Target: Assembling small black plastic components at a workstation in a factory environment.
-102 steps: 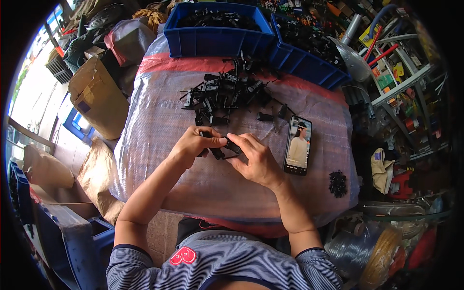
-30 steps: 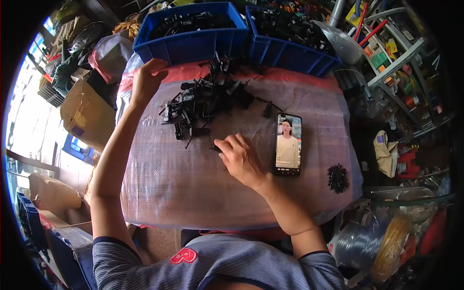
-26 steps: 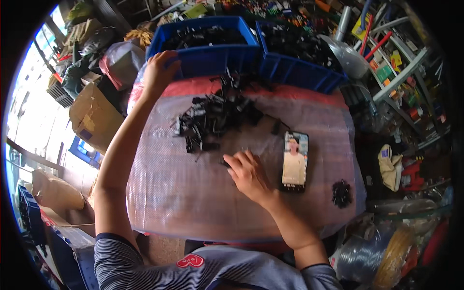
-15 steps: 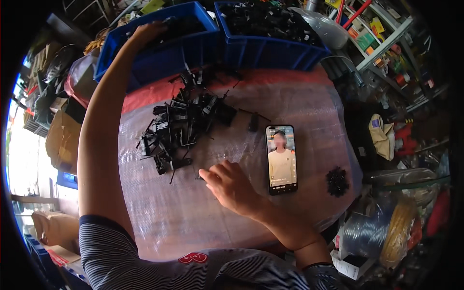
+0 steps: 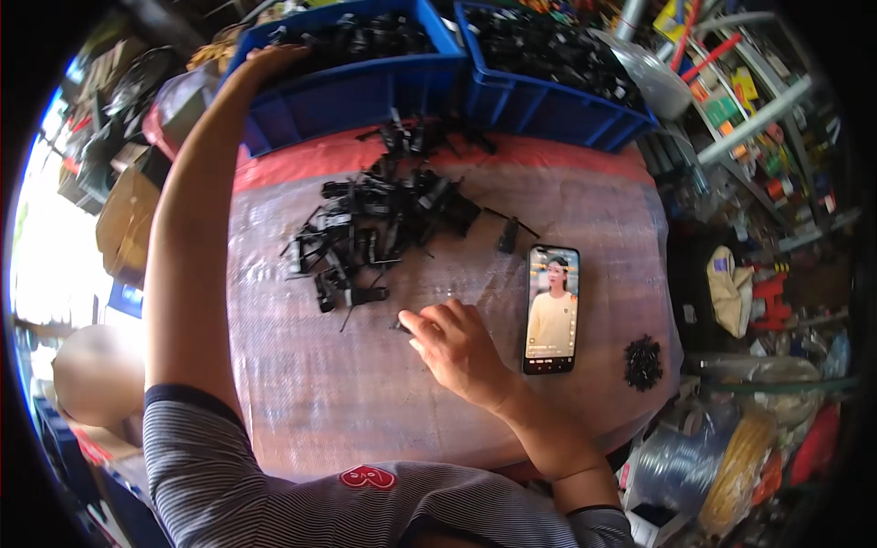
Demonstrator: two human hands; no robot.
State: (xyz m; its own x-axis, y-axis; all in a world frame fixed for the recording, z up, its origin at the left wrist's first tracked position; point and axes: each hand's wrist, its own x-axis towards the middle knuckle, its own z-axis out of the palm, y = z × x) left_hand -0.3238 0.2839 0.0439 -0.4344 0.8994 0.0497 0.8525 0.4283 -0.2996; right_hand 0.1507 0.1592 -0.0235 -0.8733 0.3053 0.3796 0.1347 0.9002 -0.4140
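Observation:
At the far left, my left hand [image 5: 272, 62] reaches over the left end of a blue bin [image 5: 356, 96] filled with black plastic parts. Its fingertips are hidden there. Nearer to me, my right hand [image 5: 459, 354] hovers low over the sheet-covered table, fingers curled together. A small dark bit shows at its fingertips, too small to name. Beyond this hand lies a loose pile of black plastic parts [image 5: 370, 219], several with thin rods sticking out. One similar part [image 5: 509, 236] lies apart, right of the pile.
A phone [image 5: 551, 310] playing a video lies right of my right hand. Farther right sits a small heap of black pieces [image 5: 643, 363]. A second full blue bin [image 5: 557, 114] stands at the back. Spools [image 5: 740, 457] and a metal rack [image 5: 758, 119] crowd the right; a person [image 5: 99, 374] is at the left.
The whole view has shifted, so bins and pile sit farther right. My left hand has moved toward the bin's left wall. A person's head has appeared at the left. My right hand stays curled.

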